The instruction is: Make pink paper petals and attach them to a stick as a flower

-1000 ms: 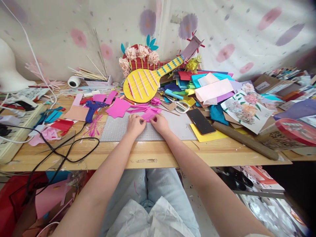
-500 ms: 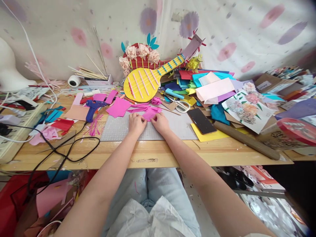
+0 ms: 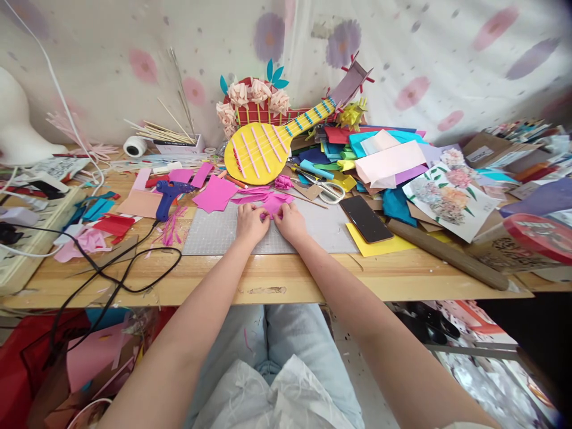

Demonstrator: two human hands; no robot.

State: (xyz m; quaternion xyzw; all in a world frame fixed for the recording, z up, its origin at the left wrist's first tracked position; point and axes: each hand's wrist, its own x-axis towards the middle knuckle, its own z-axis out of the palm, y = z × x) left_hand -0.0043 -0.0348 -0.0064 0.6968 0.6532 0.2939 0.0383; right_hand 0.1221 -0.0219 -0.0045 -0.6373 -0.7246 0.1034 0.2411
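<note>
Over the grey cutting mat (image 3: 210,235), both my hands pinch the near edge of a small magenta piece of paper (image 3: 273,205). My left hand (image 3: 251,223) has its fingers closed on the paper's left side. My right hand (image 3: 290,223) grips it from the right, close to the left hand. Fingertips are partly hidden behind the knuckles. Just beyond lie magenta paper strips (image 3: 252,195) and a rolled magenta paper flower (image 3: 283,182). To the left of the hands is a stack of magenta paper squares (image 3: 215,193).
A blue glue gun (image 3: 170,196) with a looping black cable lies left. Behind stands a yellow paper lute (image 3: 257,154). Scissors (image 3: 330,192), a phone (image 3: 365,219) and a wooden stick (image 3: 447,253) lie right, near piled coloured paper (image 3: 388,161) and a red-lidded tub (image 3: 527,241).
My left hand has shifted slightly right, closer to my right hand. The magenta paper has moved a little to the right between them.
</note>
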